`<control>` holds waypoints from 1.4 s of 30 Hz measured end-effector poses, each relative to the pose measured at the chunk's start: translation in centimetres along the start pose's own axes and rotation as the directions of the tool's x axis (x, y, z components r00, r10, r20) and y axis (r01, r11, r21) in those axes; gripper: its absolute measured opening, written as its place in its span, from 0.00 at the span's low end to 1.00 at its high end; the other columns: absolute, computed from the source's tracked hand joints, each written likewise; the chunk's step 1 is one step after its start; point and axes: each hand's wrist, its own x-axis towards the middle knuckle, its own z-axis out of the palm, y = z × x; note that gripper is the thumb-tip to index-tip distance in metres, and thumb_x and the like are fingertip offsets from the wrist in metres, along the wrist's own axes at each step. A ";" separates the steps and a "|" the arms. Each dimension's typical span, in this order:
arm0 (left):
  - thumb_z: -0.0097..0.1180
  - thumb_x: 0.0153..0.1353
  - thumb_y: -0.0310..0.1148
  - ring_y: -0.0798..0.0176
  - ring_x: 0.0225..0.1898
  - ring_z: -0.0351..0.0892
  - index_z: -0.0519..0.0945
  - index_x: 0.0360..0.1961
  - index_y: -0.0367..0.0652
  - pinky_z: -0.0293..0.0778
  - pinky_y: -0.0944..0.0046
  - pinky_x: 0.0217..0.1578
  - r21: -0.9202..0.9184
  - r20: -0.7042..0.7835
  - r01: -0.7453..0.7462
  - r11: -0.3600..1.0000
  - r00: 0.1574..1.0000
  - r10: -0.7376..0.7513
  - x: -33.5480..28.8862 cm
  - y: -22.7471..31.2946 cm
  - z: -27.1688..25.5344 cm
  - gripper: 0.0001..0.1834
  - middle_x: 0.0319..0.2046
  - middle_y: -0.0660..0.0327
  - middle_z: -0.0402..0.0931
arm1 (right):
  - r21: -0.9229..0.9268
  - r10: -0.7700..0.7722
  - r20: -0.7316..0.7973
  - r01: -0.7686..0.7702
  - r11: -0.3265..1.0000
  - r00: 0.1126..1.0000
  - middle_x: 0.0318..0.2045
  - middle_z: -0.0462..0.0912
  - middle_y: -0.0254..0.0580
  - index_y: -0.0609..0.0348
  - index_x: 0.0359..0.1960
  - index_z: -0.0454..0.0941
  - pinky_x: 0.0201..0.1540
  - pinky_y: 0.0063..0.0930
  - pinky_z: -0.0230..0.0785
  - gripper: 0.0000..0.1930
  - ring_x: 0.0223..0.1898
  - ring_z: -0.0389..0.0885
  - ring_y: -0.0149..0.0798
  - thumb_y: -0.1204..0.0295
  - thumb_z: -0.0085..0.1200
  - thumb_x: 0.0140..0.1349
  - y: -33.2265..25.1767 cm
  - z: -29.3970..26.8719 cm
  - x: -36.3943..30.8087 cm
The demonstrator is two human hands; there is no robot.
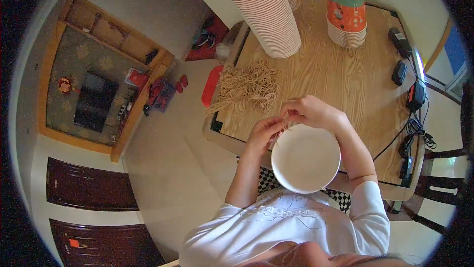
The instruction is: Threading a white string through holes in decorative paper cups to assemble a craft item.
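Observation:
A white paper bucket [306, 161] is in front of my body at the table's near edge, its round open mouth facing up. My left hand [264, 133] pinches at the far left of its rim, fingers closed on a piece of tan twisted cord [288, 126]. Close beside it, my right hand [316, 112] arches over the far rim, its fingertips meeting the left ones at the cord. The exact grip is partly hidden by the fingers. Just beyond my left hand lies a loose tangled heap of the same cord [249, 85] on the table.
On the wood-grain table [321, 74] stand a tall stack of nested paper buckets [269, 15] and a shorter orange-and-green stack [346, 15]. Black power adapters and cables [415, 95] run along the right edge. Something red [212, 87] sits by the left edge.

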 end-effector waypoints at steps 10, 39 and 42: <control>0.58 0.57 0.33 0.73 0.31 0.75 0.77 0.39 0.39 0.70 0.74 0.33 -0.056 0.035 -0.042 0.998 0.998 0.044 0.2 -0.6 -0.4 0.11 0.31 0.66 0.77 | 0.064 -0.050 0.062 0.046 0.997 0.997 0.32 0.79 0.45 0.55 0.37 0.75 0.39 0.41 0.70 0.08 0.37 0.78 0.51 0.69 0.51 0.57 -0.6 0.0 0.3; 0.55 0.60 0.32 0.68 0.35 0.77 0.75 0.39 0.41 0.73 0.67 0.40 -0.153 -0.111 -0.188 0.970 0.979 0.173 -1.5 0.6 0.0 0.08 0.35 0.62 0.78 | 0.239 0.007 0.106 -0.033 0.970 0.994 0.27 0.77 0.42 0.61 0.34 0.69 0.34 0.32 0.70 0.11 0.30 0.79 0.39 0.73 0.58 0.52 -0.5 0.8 0.4; 0.56 0.59 0.31 0.68 0.36 0.76 0.74 0.39 0.42 0.73 0.68 0.41 -0.070 -0.134 -0.187 0.980 0.975 0.177 -1.6 0.7 0.0 0.08 0.35 0.63 0.77 | 0.228 0.026 0.112 -0.052 0.972 0.993 0.27 0.77 0.41 0.61 0.34 0.69 0.34 0.32 0.69 0.11 0.30 0.78 0.39 0.75 0.57 0.51 -0.5 0.8 0.5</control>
